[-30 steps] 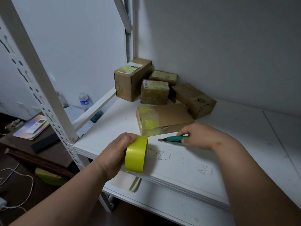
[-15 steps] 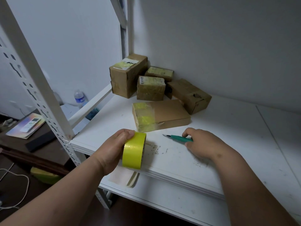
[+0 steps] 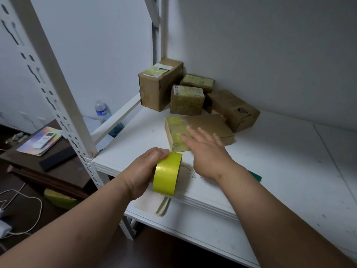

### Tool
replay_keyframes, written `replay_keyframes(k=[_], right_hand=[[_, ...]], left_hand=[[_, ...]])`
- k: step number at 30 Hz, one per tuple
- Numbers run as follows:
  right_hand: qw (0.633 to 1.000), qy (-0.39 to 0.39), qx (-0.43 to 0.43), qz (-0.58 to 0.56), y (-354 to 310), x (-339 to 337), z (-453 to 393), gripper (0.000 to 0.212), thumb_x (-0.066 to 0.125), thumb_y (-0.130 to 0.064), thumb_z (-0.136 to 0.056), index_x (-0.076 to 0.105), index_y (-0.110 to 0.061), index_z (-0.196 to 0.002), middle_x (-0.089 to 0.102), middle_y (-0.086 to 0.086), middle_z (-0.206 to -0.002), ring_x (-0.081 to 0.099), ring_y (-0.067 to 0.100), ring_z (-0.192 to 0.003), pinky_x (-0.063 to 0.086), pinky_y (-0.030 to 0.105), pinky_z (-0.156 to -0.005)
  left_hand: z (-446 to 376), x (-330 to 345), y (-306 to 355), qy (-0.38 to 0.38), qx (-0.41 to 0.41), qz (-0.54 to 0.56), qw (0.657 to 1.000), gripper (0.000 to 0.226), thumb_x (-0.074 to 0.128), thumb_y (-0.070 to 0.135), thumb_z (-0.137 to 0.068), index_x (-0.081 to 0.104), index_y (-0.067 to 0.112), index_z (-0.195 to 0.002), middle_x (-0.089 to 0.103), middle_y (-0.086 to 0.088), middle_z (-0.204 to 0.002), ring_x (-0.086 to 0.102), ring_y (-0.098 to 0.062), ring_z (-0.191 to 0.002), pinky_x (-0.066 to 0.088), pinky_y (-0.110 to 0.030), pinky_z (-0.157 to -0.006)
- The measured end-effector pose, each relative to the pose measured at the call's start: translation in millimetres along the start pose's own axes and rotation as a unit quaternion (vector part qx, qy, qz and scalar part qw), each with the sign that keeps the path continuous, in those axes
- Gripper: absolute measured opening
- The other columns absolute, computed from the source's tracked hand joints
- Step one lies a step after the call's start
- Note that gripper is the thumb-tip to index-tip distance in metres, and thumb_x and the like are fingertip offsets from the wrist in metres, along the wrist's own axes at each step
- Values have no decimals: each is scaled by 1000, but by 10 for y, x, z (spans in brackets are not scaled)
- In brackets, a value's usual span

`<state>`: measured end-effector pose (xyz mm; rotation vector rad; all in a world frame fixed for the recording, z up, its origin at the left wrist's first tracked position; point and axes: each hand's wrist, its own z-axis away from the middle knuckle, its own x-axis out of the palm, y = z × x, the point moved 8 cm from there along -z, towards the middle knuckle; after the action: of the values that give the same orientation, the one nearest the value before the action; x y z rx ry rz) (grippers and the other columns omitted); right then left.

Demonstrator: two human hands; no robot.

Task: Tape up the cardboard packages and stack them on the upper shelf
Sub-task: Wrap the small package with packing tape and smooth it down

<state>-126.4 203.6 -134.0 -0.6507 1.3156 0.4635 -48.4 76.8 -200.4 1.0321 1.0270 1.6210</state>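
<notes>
My left hand (image 3: 144, 169) grips a roll of yellow tape (image 3: 167, 173) at the front edge of the white shelf (image 3: 280, 171). My right hand (image 3: 204, 149) is open with fingers spread, reaching over the near end of a flat cardboard package (image 3: 208, 126) whose left end is wrapped in yellow tape. Whether it touches the package I cannot tell. A green cutter (image 3: 255, 175) lies on the shelf, mostly hidden behind my right forearm. Several taped cardboard boxes stand in the back corner: a tall one (image 3: 158, 88), a small one (image 3: 186, 100), another (image 3: 198, 82) behind it, and a brown one (image 3: 231, 109).
A white perforated upright (image 3: 58, 97) stands left of the shelf. A lower shelf (image 3: 193, 221) holds a flat piece of cardboard (image 3: 152, 204). To the left, a dark table carries a remote (image 3: 45, 139) and a water bottle (image 3: 100, 111). White cables (image 3: 23, 209) lie on the floor.
My right hand has let go of the green cutter, left it on the shelf, and moved forward and left toward the flat package. My left hand still holds the tape roll.
</notes>
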Motion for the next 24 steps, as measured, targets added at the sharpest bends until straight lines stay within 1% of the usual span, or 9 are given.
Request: replay_keyframes(k=[4, 6, 13, 15, 17, 19, 20, 22, 24], right_hand=[[998, -50, -9, 31, -23, 153, -92, 93, 52, -2, -86, 7, -44, -156, -6, -10, -166, -7, 24, -153, -5, 52, -122], [998, -48, -7, 40, -11, 199, -106, 92, 53, -5, -88, 6, -46, -155, -6, -10, -167, -6, 25, -153, -4, 54, -122], [999, -34, -6, 21, -8, 217, -138, 92, 49, 0, -85, 9, -46, -154, -4, -10, -167, -5, 25, -153, -2, 52, -122], [1000, -5, -11, -23, -38, 145, -111, 94, 48, 4, -83, 12, -44, -155, -2, -10, -167, -4, 23, -153, -2, 48, -123], [992, 96, -8, -82, -64, -15, -43, 87, 45, 7, -83, 23, -38, -154, 11, -8, -165, 6, 20, -152, 8, 45, -124], [960, 202, 27, -194, -20, -126, 85, 62, 43, 3, -90, 45, -29, -144, 38, -5, -150, 33, 19, -138, 32, 40, -114], [936, 212, 58, -273, 17, -107, 136, 48, 43, -1, -95, 54, -27, -134, 49, -4, -139, 44, 16, -127, 40, 35, -106], [874, 160, 125, -441, 52, 69, 179, 26, 45, -12, -101, 60, -28, -114, 62, -4, -119, 58, 13, -108, 47, 28, -91], [817, 115, 168, -540, 57, 223, 193, 15, 47, -20, -102, 60, -27, -101, 67, -5, -104, 62, 10, -94, 48, 25, -80]], left_hand=[[13, 5, 12, -11, -3, 5, 1000, 71, 71, 58, -59, 63, 11, -111, 58, -17, -101, 53, -32, -92, 41, -46, -84], [25, 1, 16, -16, -7, 3, 1000, 68, 71, 56, -58, 64, 12, -108, 58, -16, -100, 53, -31, -91, 41, -45, -84], [39, -34, -3, -32, -12, 6, 999, 78, 73, 55, -59, 60, 4, -117, 59, -17, -105, 55, -32, -93, 44, -44, -84], [43, -41, -15, -35, -14, 28, 999, 75, 74, 53, -60, 60, 6, -116, 58, -17, -105, 55, -33, -94, 44, -46, -84], [47, -57, -37, -35, -20, 49, 998, 74, 74, 53, -60, 61, 7, -117, 59, -19, -106, 55, -35, -96, 45, -47, -85], [57, -63, -39, -34, -17, 58, 998, 71, 73, 53, -61, 62, 9, -115, 60, -19, -106, 57, -36, -96, 47, -47, -83], [62, -60, -35, -34, -12, 60, 998, 70, 73, 53, -62, 62, 8, -115, 60, -19, -106, 56, -36, -95, 47, -46, -82], [70, -48, -27, -31, -2, 54, 998, 72, 73, 53, -62, 61, 6, -115, 59, -18, -105, 55, -34, -93, 46, -43, -78], [89, -15, -2, -29, 7, 42, 999, 68, 73, 52, -59, 62, 7, -109, 59, -16, -100, 56, -31, -88, 47, -38, -72]])
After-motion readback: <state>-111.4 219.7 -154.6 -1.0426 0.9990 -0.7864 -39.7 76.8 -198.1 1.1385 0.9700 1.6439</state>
